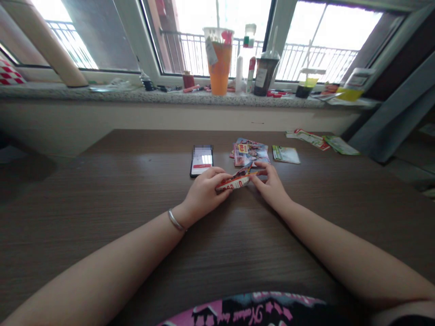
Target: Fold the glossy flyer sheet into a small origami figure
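Observation:
Between my two hands is a folded printed paper leaflet (237,182), white with red and orange print, held just above the table. My left hand (208,188) is closed on its left end, thumb below and fingers on top. At its right end, my right hand (269,183) pinches the paper between thumb and fingers. Just behind the leaflet lies a small pile of colourful printed leaflets (249,151). A phone (201,161) with a lit screen rests beyond my left hand. A green and white leaflet (286,155) lies to the right of the pile.
More flat printed papers (312,139) lie at the table's back right. The brown wooden table (118,190) meets the wall below a stone windowsill (180,96). On the sill stand a tall cup of orange drink (220,63), a dark drink cup (265,74) and several small items.

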`<state>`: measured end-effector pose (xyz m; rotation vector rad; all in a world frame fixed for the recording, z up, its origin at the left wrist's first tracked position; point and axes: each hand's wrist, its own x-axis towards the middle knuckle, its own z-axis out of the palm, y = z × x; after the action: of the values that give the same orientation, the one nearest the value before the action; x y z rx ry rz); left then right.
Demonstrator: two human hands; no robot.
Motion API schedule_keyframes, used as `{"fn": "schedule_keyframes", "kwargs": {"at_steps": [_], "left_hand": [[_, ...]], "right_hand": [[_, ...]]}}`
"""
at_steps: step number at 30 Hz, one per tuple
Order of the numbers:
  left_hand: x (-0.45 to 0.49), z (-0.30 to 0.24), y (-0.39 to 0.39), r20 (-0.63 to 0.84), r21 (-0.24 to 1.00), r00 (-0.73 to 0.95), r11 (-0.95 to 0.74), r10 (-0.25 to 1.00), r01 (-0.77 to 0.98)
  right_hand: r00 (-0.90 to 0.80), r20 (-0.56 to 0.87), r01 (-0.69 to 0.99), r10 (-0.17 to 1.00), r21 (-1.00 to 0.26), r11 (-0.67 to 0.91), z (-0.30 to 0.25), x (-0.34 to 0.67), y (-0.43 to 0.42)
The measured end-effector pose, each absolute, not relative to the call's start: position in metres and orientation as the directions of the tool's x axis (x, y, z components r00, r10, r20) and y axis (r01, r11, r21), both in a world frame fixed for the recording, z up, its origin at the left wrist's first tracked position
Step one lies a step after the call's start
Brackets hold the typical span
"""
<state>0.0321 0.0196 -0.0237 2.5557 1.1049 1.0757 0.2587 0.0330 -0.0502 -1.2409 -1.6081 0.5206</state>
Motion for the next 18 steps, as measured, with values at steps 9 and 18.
{"fn": "schedule_keyframes", "kwargs": {"at_steps": [9,18], "left_hand": [[0.029,-0.023,0.019,0.483,0.414,0.526,-0.712,0.700,0.567],[0.027,-0.028,0.023,0.414,0.299,0.601,-0.725,0.684,0.621]], "right_hand": [[-0.012,0.238,0.295,0.971,-0.927,0.231,-0.060,0.261,0.042],[-0.078,0.166,0.249,0.983,-0.952,0.180,-0.060,0.273,0.052]]}}
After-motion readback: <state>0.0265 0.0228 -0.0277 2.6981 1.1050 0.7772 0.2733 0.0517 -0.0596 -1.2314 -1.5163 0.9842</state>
